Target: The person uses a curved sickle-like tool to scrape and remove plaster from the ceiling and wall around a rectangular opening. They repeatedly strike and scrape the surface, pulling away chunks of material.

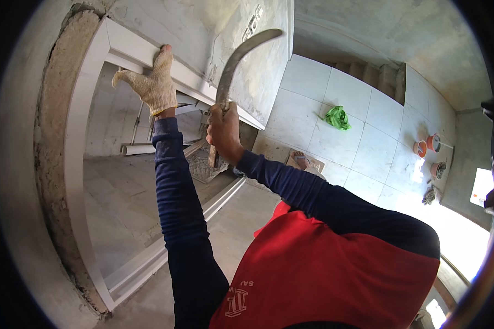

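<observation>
My left hand (152, 84), in a cream knitted glove, presses with spread fingers against the upper part of a white door frame (189, 80). Bare, my right hand (223, 129) grips the wooden handle (213, 157) of a sickle; its curved metal blade (234, 61) rises past the frame and bends to the right over the grey wall. The frame is set in a rough wall opening, with a gap of broken masonry (66, 82) along its outer side.
A white pipe (140, 149) lies beyond the frame. A green plastic bag (336, 118) rests on the white floor tiles (374, 144). Several buckets (420, 148) stand at the right, near a grey cloth (429, 195). Steps (370, 75) descend beside the tiles.
</observation>
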`<action>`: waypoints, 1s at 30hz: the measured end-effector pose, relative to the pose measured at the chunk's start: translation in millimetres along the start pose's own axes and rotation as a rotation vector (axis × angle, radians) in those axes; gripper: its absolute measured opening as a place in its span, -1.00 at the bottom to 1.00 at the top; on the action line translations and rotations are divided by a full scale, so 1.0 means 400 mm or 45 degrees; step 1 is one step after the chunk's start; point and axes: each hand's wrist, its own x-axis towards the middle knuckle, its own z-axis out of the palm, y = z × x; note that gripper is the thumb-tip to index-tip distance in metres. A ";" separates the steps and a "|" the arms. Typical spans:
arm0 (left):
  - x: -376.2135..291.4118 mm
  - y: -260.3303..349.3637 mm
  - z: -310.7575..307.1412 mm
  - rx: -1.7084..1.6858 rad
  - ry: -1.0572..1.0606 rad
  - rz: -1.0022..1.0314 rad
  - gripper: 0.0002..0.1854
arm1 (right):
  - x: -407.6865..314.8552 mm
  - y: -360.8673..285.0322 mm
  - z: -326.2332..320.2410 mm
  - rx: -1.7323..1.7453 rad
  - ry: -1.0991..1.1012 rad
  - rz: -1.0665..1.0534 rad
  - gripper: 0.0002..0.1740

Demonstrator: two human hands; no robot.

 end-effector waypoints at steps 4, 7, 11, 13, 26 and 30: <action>-0.008 0.012 0.001 0.083 0.018 0.066 0.11 | -0.031 -0.021 0.000 -0.072 -0.048 0.184 -0.72; -0.014 0.021 0.003 -0.026 -0.004 0.019 0.04 | -0.033 -0.028 -0.005 -0.150 -0.091 0.259 -0.72; -0.011 0.027 0.002 0.007 -0.011 0.052 -0.03 | -0.030 0.000 -0.006 -0.105 0.019 -0.116 -0.73; -0.011 0.029 0.001 0.042 -0.007 0.088 -0.05 | -0.027 0.018 -0.006 -0.154 0.016 -0.061 -0.73; -0.018 0.041 0.009 0.050 0.023 0.057 -0.13 | -0.028 -0.025 -0.023 -0.195 -0.125 0.282 -0.73; -0.018 0.043 0.012 0.103 0.031 0.057 -0.14 | -0.017 -0.002 -0.022 -0.165 -0.017 0.027 -0.72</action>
